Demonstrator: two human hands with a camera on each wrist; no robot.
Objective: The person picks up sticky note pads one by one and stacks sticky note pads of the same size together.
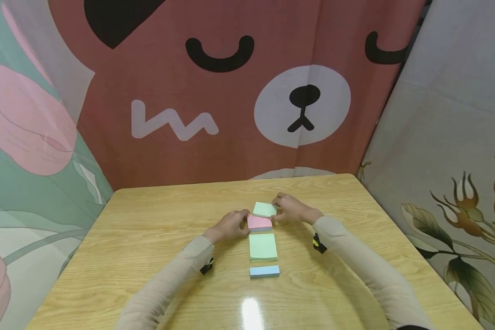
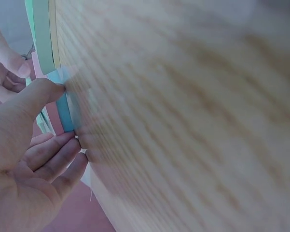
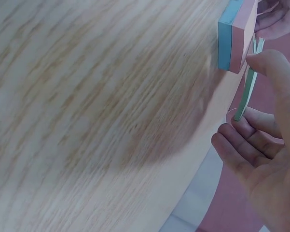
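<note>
A pink sticky note pad (image 1: pixel 259 222) lies on top of a blue sticky note pad (image 3: pixel 225 46), the two forming a stack on the table. My left hand (image 1: pixel 229 224) holds this stack at its left side, thumb on the near edge and fingertips at the far edge. In my right hand (image 1: pixel 292 209), a thin pale green sticky note pad (image 1: pixel 265 209) is pinched between thumb and fingers. The right wrist view shows that green pad (image 3: pixel 247 92) raised off the table, slightly tilted, just beyond the pink pad.
Nearer on the wooden table (image 1: pixel 156 256) lies a larger pale green sticky note pad (image 1: pixel 263 247). Closer still is a narrow blue sticky note pad (image 1: pixel 264 271). Behind the table hangs a curtain (image 1: pixel 169 160) with a bear print; patterned cloth hangs on both sides.
</note>
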